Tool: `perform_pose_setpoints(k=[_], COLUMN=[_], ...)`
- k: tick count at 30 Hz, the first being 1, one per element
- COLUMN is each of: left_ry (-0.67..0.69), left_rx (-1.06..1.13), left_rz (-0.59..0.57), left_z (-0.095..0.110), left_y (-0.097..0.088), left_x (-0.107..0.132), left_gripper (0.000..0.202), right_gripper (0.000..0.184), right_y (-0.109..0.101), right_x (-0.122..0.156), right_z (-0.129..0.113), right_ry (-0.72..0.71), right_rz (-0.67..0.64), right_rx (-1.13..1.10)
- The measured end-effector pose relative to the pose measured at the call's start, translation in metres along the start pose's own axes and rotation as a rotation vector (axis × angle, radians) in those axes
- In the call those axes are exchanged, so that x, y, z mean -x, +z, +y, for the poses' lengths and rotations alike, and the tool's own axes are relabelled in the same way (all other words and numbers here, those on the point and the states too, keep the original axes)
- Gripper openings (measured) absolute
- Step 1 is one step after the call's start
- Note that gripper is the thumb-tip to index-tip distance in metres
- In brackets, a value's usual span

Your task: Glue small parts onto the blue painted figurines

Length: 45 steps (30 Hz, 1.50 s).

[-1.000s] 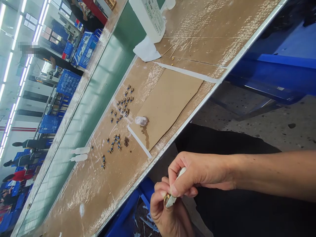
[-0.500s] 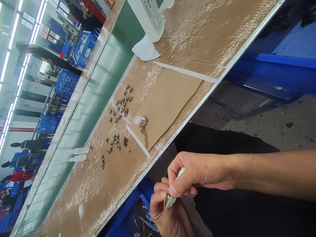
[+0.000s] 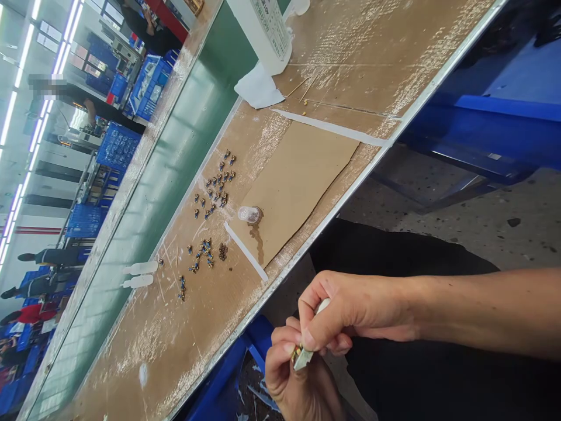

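in the lower middle of the frame, just off the near edge of the desk [image 3: 372, 47], i have both hands brought together over a dark lap. the right hand [image 3: 350, 313] comes in from the right edge on a long, nearly level forearm, wrist straight, knuckles up. its thumb and forefinger are pinched tight on a white applicator [image 3: 304, 358], whose blunt end pokes out above the knuckle and whose tip points down and left. the left hand [image 3: 295, 386] rises from the bottom edge, fingers curled in, thumb and forefinger clamped on a small brass part [image 3: 296, 351]. the applicator's tip touches that part, and the two hands meet at the fingertips. up on the desk, well apart from the hands, loose blue-and-brass parts [image 3: 217, 187] lie scattered left of a cardboard sheet [image 3: 298, 175], with a clear cap [image 3: 249, 214] at the sheet's left edge.
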<state>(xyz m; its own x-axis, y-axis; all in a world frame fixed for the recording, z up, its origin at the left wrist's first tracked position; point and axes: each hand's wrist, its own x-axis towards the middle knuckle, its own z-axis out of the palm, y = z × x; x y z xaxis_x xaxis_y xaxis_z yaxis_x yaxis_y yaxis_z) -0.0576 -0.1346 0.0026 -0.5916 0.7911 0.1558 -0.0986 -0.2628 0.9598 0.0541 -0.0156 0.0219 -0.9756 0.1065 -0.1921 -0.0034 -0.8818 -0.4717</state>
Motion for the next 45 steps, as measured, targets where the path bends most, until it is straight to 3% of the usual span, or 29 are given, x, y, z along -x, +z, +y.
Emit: perform_pose_setpoints(k=[11,22,27,32,36,38,42,43,45], left_ry=[-0.012,0.139,0.024,-0.129,-0.221,-0.287,-0.381,-0.391,-0.392], left_rx=[0.000,-0.089,-0.033,0.018,0.039,0.063,0.137,0.157,0.192], left_rz=[-0.002,-0.021,0.000,0.135,0.283,0.361,0.437,0.454,0.471], left_z=[0.001,-0.004,-0.003,-0.003,-0.005,-0.006,-0.006,-0.006,-0.007], left_y=[0.001,-0.007,0.002,0.005,0.004,0.004,0.005,0.004,0.000], left_x=[0.001,0.001,0.001,0.003,0.004,0.004,-0.001,-0.003,-0.008], left_gripper=[0.008,0.010,0.008,0.009,0.018,0.021,0.022,0.023,0.023], right_gripper=[0.013,0.010,0.009,0.019,0.022,0.020,0.013,0.013,0.015], right_y=[0.000,0.004,-0.001,-0.002,0.005,0.007,0.006,0.005,0.003], right_x=[0.000,0.002,0.000,0.001,0.004,0.007,0.015,0.017,0.019], right_z=[-0.001,-0.004,-0.004,-0.005,-0.002,0.003,0.013,0.015,0.013], right_ry=[0.013,0.032,-0.048,-0.216,-0.337,-0.379,-0.680,-0.707,-0.599], right_rz=[0.016,0.068,0.141,0.248,0.186,0.175,0.258,0.286,0.312], right_rx=[0.005,0.017,0.025,0.042,0.046,0.195,0.766,0.831,0.796])
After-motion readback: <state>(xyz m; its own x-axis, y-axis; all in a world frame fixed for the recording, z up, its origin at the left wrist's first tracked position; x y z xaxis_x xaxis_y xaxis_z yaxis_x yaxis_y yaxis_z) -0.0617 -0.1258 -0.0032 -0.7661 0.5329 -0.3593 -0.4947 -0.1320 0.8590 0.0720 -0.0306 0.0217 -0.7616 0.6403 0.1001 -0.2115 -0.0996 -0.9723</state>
